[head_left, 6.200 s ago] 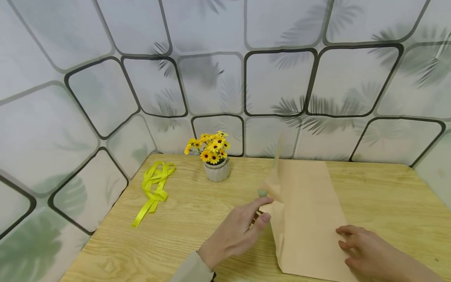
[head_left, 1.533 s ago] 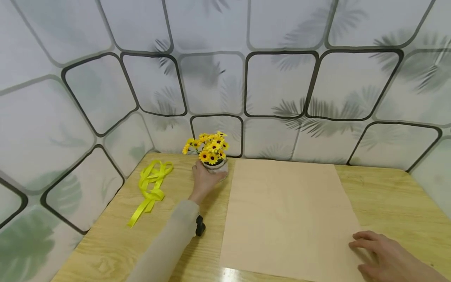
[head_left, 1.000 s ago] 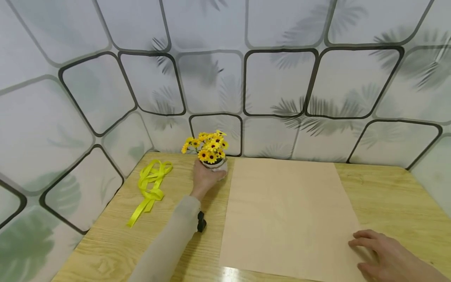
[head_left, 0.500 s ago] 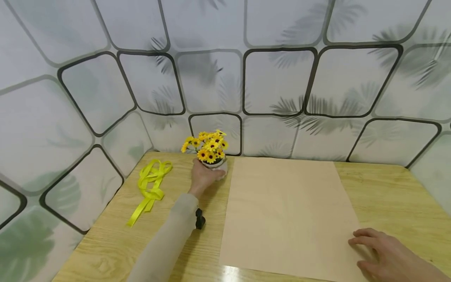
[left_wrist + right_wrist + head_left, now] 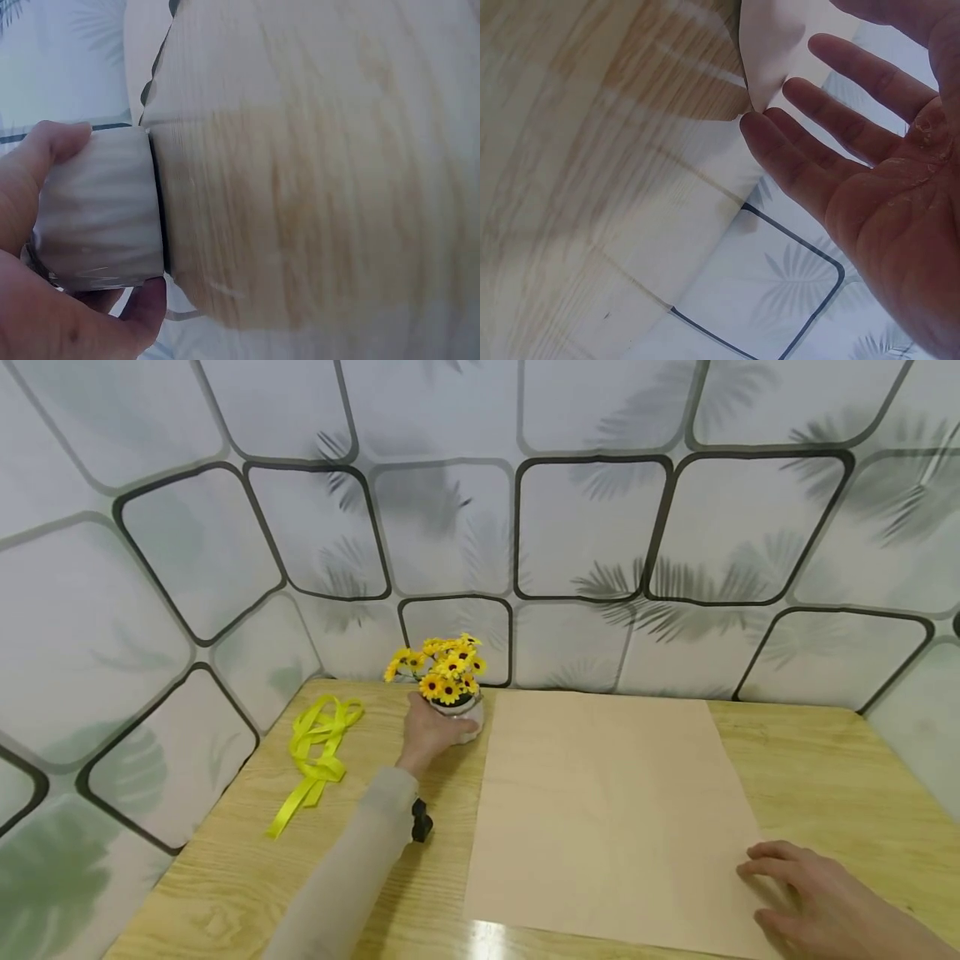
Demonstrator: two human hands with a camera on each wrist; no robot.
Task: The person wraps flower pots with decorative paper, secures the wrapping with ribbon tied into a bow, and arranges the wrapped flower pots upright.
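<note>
My left hand [image 5: 429, 731] grips a small whitish flowerpot [image 5: 470, 713] of yellow artificial-looking daisies [image 5: 450, 670] at the back of the table. In the left wrist view the fingers and thumb [image 5: 146, 311] curl round the pot's pale, ridged side [image 5: 105, 210]; its base sits close to the wood. A large peach-coloured sheet of paper [image 5: 600, 827] lies flat just right of the pot. At that sheet's right edge is my right hand [image 5: 810, 893], fingers spread and relaxed. The right wrist view has those fingertips at the paper's edge [image 5: 769, 45], grasping nothing.
A tangled yellow ribbon [image 5: 327, 768] lies on the table's left side. The wooden table [image 5: 840, 777] ends at the back against a patterned wall covering [image 5: 592, 535]. A black strap [image 5: 422, 821] is on my left wrist.
Several seconds ago my left hand held the paper's folded left side; now the paper is spread flat and that hand grips the flowerpot. During the last second both hands have stayed almost still.
</note>
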